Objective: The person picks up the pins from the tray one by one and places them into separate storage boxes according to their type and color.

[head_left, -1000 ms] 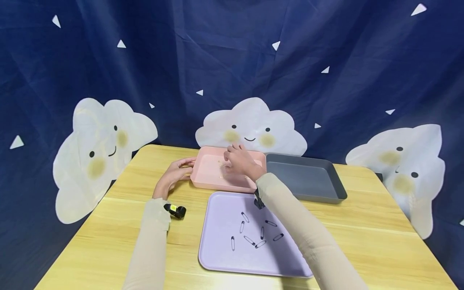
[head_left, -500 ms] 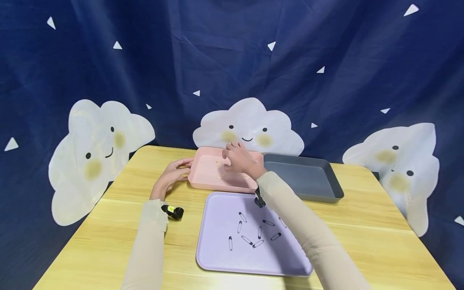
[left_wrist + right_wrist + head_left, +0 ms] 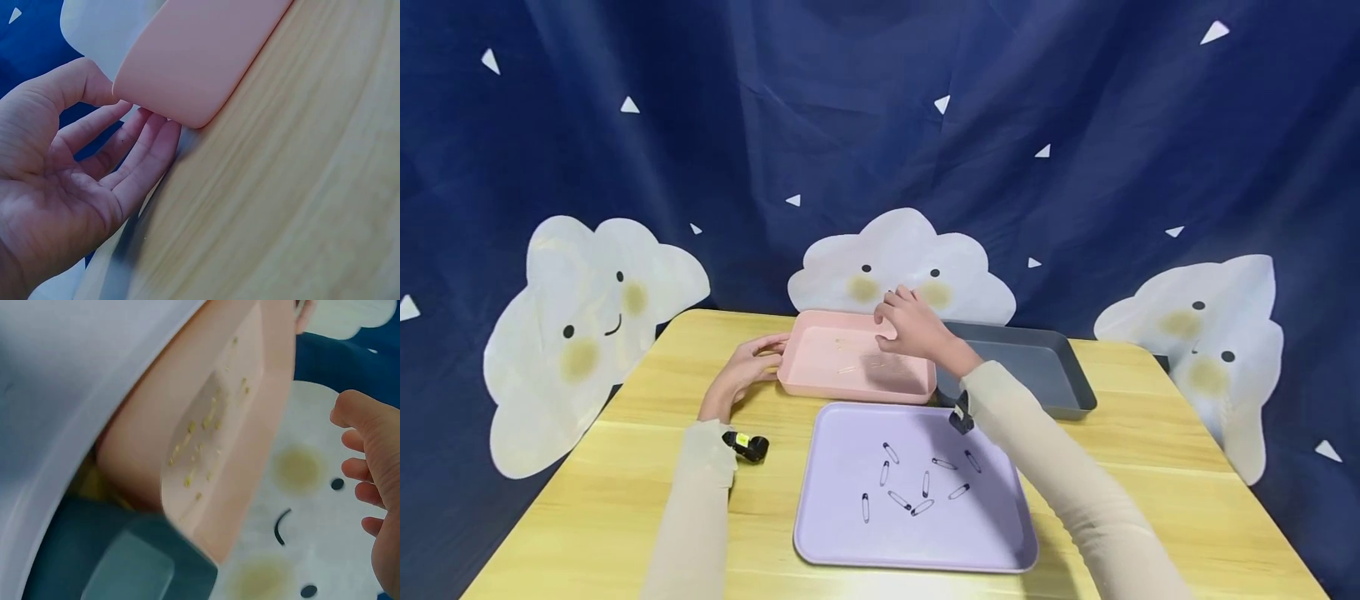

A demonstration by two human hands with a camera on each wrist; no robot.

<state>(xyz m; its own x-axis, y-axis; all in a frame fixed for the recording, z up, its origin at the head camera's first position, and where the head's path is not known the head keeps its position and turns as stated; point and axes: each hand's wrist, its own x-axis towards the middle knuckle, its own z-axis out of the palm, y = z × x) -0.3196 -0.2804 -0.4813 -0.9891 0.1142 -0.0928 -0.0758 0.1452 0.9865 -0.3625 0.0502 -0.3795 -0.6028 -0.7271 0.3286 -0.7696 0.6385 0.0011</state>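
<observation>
My left hand (image 3: 745, 371) is at the left end of the pink tray (image 3: 850, 393). In the left wrist view its fingers (image 3: 147, 153) lie against the tray's end wall, fairly straight, and the thumb meets the rim. Over the tray's right half hangs my right hand (image 3: 913, 327), fingers loosely bent, with nothing between them. In the right wrist view the right hand (image 3: 378, 462) is apart from the tray. Several small gold safety pins (image 3: 209, 415) lie scattered on the pink tray's floor.
Nearest me lies a lilac tray (image 3: 835, 546) with several black-headed safety pins (image 3: 866, 508) spread across it. A dark grey tray (image 3: 1037, 367) stands right of the pink one. Behind the wooden table (image 3: 1150, 467) hangs a blue curtain (image 3: 850, 100) with clouds.
My right hand has risen off the gold pins and shifted right, uncovering more of them. The left hand stays at the pink tray's end. The head view has turned slightly.
</observation>
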